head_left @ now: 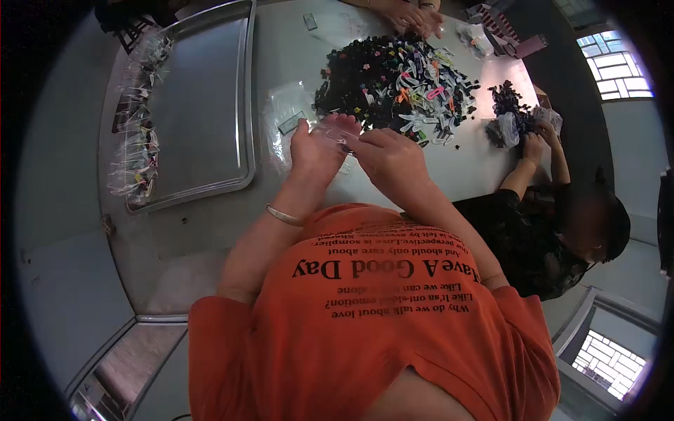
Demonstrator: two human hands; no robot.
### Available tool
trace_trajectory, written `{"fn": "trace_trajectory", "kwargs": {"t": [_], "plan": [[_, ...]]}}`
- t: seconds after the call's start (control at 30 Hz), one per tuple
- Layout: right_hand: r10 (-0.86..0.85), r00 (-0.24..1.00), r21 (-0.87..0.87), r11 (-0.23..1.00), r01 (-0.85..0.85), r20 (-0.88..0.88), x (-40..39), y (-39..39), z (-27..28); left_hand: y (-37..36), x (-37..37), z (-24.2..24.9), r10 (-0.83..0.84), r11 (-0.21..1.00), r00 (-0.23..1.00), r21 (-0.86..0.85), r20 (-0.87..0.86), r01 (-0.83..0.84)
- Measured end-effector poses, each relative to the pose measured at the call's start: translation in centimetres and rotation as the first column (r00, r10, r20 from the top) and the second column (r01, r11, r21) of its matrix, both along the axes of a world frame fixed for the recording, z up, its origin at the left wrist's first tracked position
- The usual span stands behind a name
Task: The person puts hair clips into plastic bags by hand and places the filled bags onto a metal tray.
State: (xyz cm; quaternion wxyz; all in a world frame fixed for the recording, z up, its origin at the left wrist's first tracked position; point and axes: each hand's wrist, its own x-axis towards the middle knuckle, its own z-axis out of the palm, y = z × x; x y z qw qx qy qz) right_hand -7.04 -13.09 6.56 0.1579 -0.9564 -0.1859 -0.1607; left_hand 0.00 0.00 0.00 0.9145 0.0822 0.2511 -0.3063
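Note:
My left hand (317,149), palm up with a bangle on the wrist, holds a small clear plastic bag (335,133) above the near edge of the table. From the other side, my right hand (394,160) reaches in with its fingertips pinched at the bag's mouth. A tiny pale and dark thing shows at those fingertips, too small to name. Just beyond both hands lies a big heap of small hair clips (428,91), mostly black on the left, with white and coloured ones on the right.
Flat clear bags (281,105) and a small grey-green rectangle (291,123) lie left of the heap. Further left is a large metal tray (203,105), with filled bags (144,140) along its outer side. One co-worker's hands (537,140) handle dark clips at right; another person's hands (414,17) are at the far edge.

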Motion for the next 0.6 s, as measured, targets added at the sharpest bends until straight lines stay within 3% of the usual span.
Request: {"fn": "trace_trajectory", "kwargs": {"t": [0.07, 0.2, 0.3, 0.37, 0.4, 0.47, 0.6], "plan": [[-0.001, 1.0, -0.084, 0.996, 0.0, -0.02, 0.2, 0.0, 0.0, -0.2, -0.2, 0.1, -0.004, 1.0, 1.0, -0.021, -0.012, 0.004], [-0.043, 0.999, -0.005, 0.999, 0.043, 0.025, 1.4, 0.7, 0.1, -0.1, -0.1, -0.3, -0.024, 0.999, 1.0, 0.031, 0.018, 0.023], [-0.061, 0.996, 0.095, 0.993, 0.067, -0.058, 1.4, 0.6, 0.4, 0.0, -0.3, -0.4, -0.022, 0.999, 0.999, 0.025, 0.042, 0.021], [-0.045, 0.993, 0.31, 0.948, 0.076, -0.108, 1.3, -0.1, 0.2, 0.0, -0.2, -1.5, -0.005, 0.992, 1.0, -0.123, 0.011, 0.006], [-0.042, 0.993, 0.306, 0.949, 0.074, -0.111, 1.3, -0.4, 0.1, -0.1, -0.3, -1.4, -0.002, 0.992, 1.0, -0.127, 0.008, 0.003], [-0.03, 0.986, 0.461, 0.881, 0.104, -0.165, 1.3, -0.7, -0.3, -0.2, -0.5, -1.1, -0.003, 0.994, 1.0, -0.11, -0.003, 0.002], [-0.036, 0.989, 0.448, 0.889, 0.099, -0.147, 1.0, -1.1, -0.5, -0.4, -0.5, -0.5, 0.016, 0.995, 0.998, -0.1, -0.056, -0.021]]}}
